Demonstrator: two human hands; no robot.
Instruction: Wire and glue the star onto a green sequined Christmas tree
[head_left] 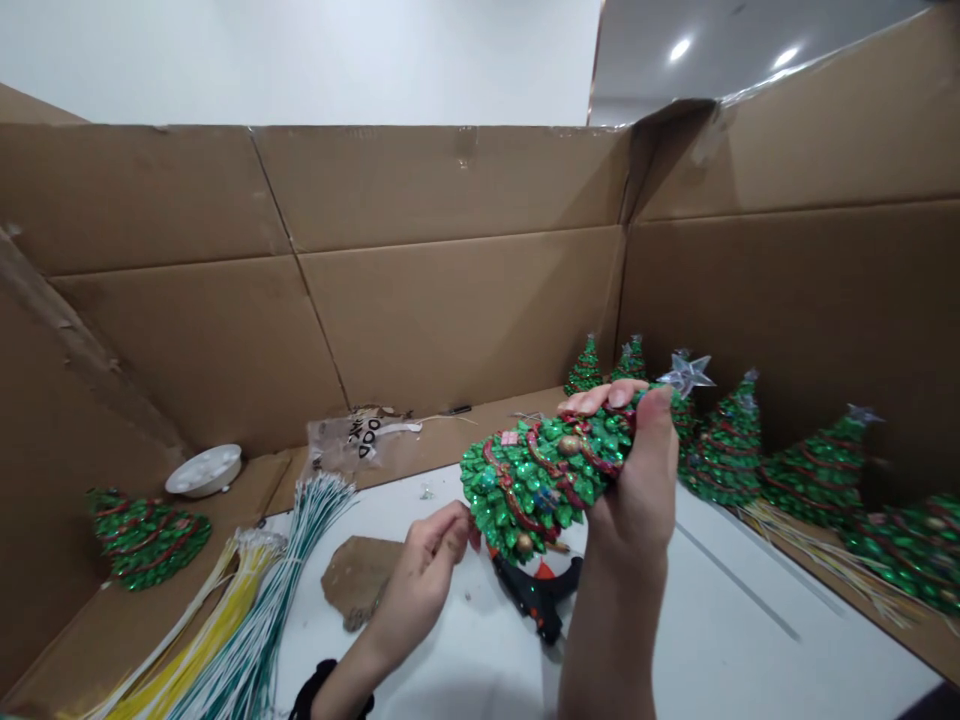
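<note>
My right hand (636, 478) grips a small glittery green Christmas tree (544, 475) with red garlands and a clear star (686, 374) on top, held sideways above the white table (720, 640). My left hand (426, 568) is pinched at the tree's base edge, fingers closed together; what it pinches is too small to see. Below the tree lies a black and red glue gun (541, 592).
Brown cardboard walls (450, 300) enclose the table. Finished trees (731, 440) line the right side, one tree (146, 535) lies at left. Bundles of green, white and yellow wires (247, 620), a white tray (204, 470), a plastic bag (352, 440) and a cardboard scrap (360, 575) sit left.
</note>
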